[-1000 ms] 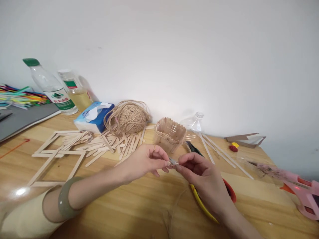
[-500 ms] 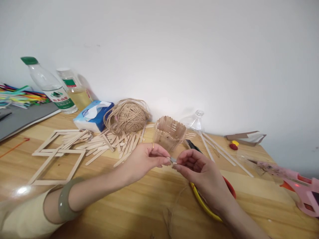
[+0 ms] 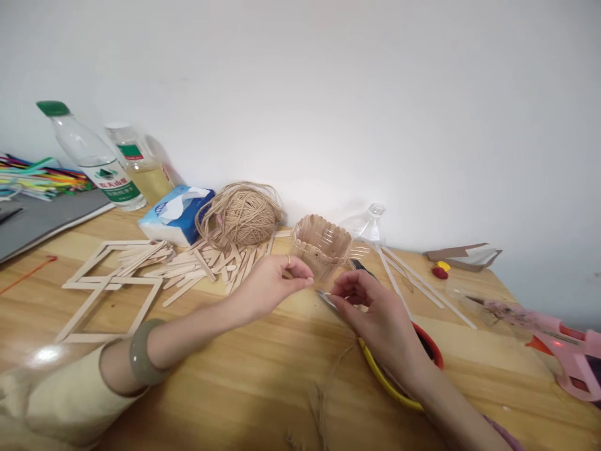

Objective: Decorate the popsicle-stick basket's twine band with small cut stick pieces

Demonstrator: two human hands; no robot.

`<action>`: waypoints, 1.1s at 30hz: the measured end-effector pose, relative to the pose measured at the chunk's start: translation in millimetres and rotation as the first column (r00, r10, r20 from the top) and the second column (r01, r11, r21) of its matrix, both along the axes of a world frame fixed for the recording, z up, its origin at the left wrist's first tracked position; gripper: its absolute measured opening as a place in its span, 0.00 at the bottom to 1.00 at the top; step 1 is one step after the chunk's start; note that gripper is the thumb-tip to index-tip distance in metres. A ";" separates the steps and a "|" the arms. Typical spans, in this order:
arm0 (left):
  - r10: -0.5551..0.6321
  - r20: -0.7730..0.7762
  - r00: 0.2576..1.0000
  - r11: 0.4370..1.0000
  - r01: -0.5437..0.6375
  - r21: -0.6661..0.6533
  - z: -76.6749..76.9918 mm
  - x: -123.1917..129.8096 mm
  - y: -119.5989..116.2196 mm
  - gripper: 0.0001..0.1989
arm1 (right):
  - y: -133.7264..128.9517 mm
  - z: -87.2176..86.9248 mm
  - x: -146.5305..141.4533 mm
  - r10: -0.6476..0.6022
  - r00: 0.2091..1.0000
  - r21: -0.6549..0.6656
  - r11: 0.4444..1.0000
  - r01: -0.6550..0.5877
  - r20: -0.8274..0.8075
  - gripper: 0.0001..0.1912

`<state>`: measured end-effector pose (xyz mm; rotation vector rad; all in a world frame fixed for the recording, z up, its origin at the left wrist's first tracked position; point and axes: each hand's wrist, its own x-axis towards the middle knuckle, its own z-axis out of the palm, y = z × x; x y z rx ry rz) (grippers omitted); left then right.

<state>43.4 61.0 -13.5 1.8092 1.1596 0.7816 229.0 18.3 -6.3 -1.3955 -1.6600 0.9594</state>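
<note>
My left hand (image 3: 272, 282) has its thumb and forefinger pinched together in front of the basket; whatever is between the tips is too small to make out. Close to its right, my right hand (image 3: 378, 319) is closed too, with a tiny pale bit at its fingertips that I cannot name. Under the right hand lie scissors with a yellow and red handle (image 3: 389, 391), their blade tip pointing at the gap between the hands. Behind stands a small basket (image 3: 317, 247) of wooden craft sticks around clear plastic, with twine around it.
Loose craft sticks (image 3: 183, 275), stick frames (image 3: 110, 285), a twine ball (image 3: 248, 216), a tissue pack (image 3: 176, 216) and a water bottle (image 3: 113, 181) are at left. To the right are a cut bottle top (image 3: 374, 219), clear strips (image 3: 422, 285) and a pink glue gun (image 3: 558, 344).
My hands have drawn apart: the left went up and slightly left, while the right stays over the scissors. The scissors' blade tip shows more plainly between them.
</note>
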 end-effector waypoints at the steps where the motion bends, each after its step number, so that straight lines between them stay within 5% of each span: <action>1: 0.007 -0.027 1.000 0.998 -0.006 0.066 -0.3 -2.4 4.4 0.07 | 2.2 0.2 0.9 -0.010 0.999 0.021 1.000 0.009 0.033 0.04; 8: -0.032 -0.216 0.976 0.875 0.132 0.466 9.6 -13.1 28.9 0.07 | 13.1 -1.3 -0.2 -0.032 0.991 0.095 0.995 0.019 0.133 0.04; 15: -0.154 -0.430 0.890 0.749 0.389 0.537 9.8 -14.6 48.8 0.09 | 9.9 0.7 -2.0 -0.037 0.984 0.144 0.989 0.012 0.175 0.04; 23: -0.162 -0.326 0.931 0.890 0.281 0.359 19.0 -1.1 40.0 0.06 | 13.0 -0.9 -0.9 -0.060 0.978 0.183 0.983 0.023 0.200 0.03; 33: -0.250 -0.192 0.949 0.964 0.262 0.037 52.8 2.6 29.1 0.07 | 5.6 39.7 -0.8 -0.051 0.938 0.257 0.966 -0.042 0.343 0.03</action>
